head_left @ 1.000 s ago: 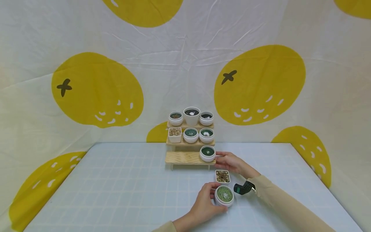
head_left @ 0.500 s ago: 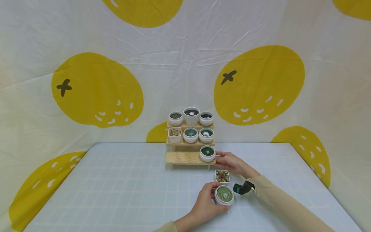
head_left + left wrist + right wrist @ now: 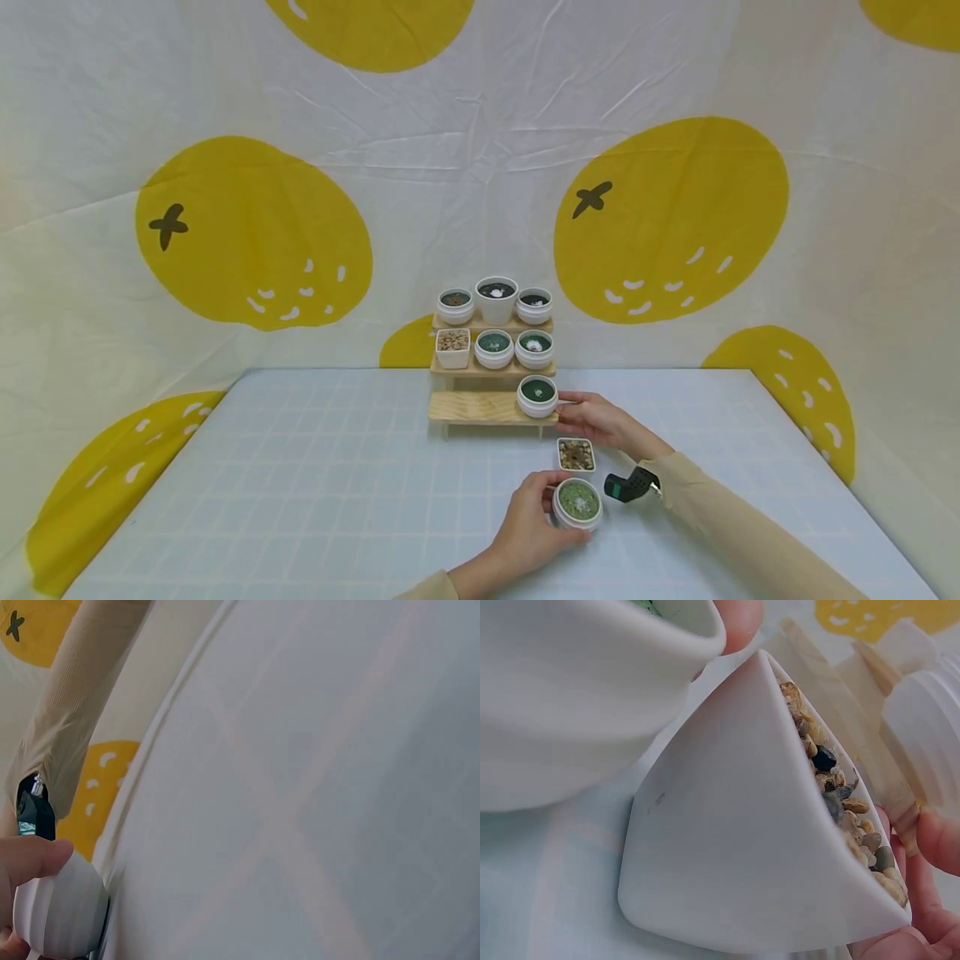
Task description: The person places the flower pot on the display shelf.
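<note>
My left hand (image 3: 528, 521) grips a small round white pot (image 3: 64, 907) with a speckled green top (image 3: 578, 501), low over the table. Its thumb and fingers hold the pot's sides. Just behind stands a square white pot (image 3: 727, 810) filled with mixed pebbles. My right hand (image 3: 596, 419) pinches the right end of the lowest board (image 3: 472, 407) of a tiered wooden stand. In the right wrist view, its thumb (image 3: 939, 840) and fingers lie on either side of the board's end. Beside this hand, a round white pot with a dark green top (image 3: 537, 396) sits on that board.
On the stand's middle tier are a square pot of pebbles (image 3: 453, 348) and two round pots. A taller white pot (image 3: 496, 302) between two round ones occupies the top tier. A dark wrist device (image 3: 632, 486) hangs below the right sleeve. A patterned curtain (image 3: 465, 208) hangs behind.
The round pot in my left hand has shifted very slightly left and back. My right hand stays at the end of the stand's board.
</note>
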A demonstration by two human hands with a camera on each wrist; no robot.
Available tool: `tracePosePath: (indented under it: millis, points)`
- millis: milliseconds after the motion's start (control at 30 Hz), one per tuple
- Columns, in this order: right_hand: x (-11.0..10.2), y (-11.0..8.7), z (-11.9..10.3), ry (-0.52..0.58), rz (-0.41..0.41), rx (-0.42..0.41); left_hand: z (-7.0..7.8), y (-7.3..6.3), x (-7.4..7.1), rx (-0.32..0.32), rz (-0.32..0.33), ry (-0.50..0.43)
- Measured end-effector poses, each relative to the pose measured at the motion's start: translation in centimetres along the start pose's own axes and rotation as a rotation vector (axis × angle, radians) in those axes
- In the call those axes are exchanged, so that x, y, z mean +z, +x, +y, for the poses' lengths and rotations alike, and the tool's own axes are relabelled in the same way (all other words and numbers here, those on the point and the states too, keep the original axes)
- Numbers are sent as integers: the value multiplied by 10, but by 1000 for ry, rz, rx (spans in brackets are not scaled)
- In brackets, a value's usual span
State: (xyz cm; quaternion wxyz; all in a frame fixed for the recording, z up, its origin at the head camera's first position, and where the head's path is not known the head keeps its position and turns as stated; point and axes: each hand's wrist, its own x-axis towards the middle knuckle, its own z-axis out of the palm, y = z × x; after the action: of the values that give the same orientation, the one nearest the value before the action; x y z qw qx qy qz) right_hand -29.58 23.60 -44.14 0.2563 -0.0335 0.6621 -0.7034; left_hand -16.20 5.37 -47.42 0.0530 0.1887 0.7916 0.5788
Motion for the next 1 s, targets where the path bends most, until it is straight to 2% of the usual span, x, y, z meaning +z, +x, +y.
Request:
tracePosePath:
  millis: [133, 333, 667, 867, 1000]
  points:
    - [1, -1, -3, 4, 4, -11, 3, 2, -5, -18, 9, 6]
    - [1, -2, -6, 10, 0, -5, 2, 7, -12, 8, 28, 22]
    - [3, -4, -2, 47, 0, 15, 3, 0, -26, 7, 47, 13]
    - [3, -6, -1, 18, -2, 7, 4, 0, -34, 8, 66, -10]
    - [2, -7, -1, 2, -12, -16, 2, 2, -40, 23, 101, -20]
